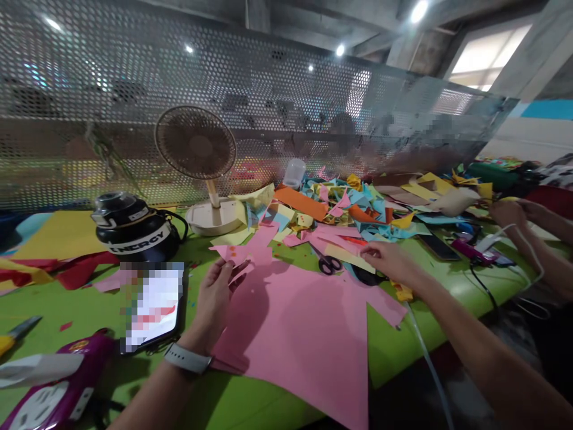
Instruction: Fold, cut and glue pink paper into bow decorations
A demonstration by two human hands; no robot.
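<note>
My left hand point(219, 289), with a watch on its wrist, pinches the edge of a pink paper scrap point(257, 248) that has small orange dots. Below and right of it a large pink paper sheet point(308, 334) hangs over the front table edge. My right hand point(387, 260) is closed, its fingertips pressed together above a cream paper strip point(351, 255); whether anything small is between them I cannot make out. Dark-handled scissors point(330, 264) lie just left of the right hand, on the paper.
A fan point(197, 143), a black jug point(134, 230) and a lit phone point(156, 307) stand or lie at left. A purple device point(58, 382) and a yellow-handled cutter point(18, 334) are front left. Paper scraps point(308, 203) heap behind. Another person's hands point(514, 218) work at right.
</note>
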